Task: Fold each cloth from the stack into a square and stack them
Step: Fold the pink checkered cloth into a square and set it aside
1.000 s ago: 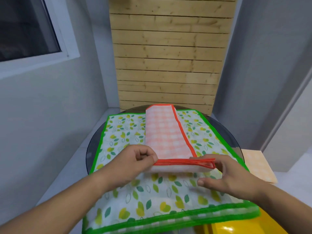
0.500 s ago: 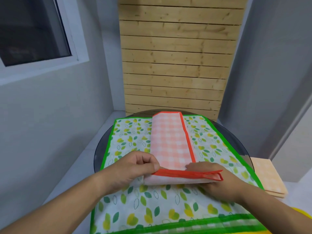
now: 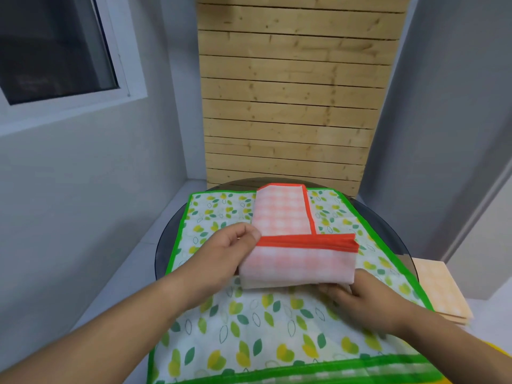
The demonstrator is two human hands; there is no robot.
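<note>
Our left hand (image 3: 231,254) pinches the left end of the red hem, thumb on top and fingers curled below the layers. The hem belongs to the pink gingham cloth (image 3: 282,214), already folded into a narrow strip. The strip's long axis runs straight away from us over the green-bordered leaf-print cloth (image 3: 249,331), which is spread flat on the round dark glass table (image 3: 382,225). The near end of the strip is raised as a thick flap, its hem lying crosswise, left to right, while the far end lies flat on the leaf print ahead of both hands. We judge that the coming fold goes forward along that axis, hem toward the far end. The weave looks soft and thin, several layers deep at the flap, with a stitched border that marks each edge crisply. Our right hand (image 3: 368,300) sits lower and nearer to us, at the flap's bottom right corner, fingers tucked under the fold and gripping it. The left hand therefore leads the hem while the right anchors the crease. Off the table's right edge, well apart, lies a stack of folded pale orange checked cloths (image 3: 439,292), square and flat.
</note>
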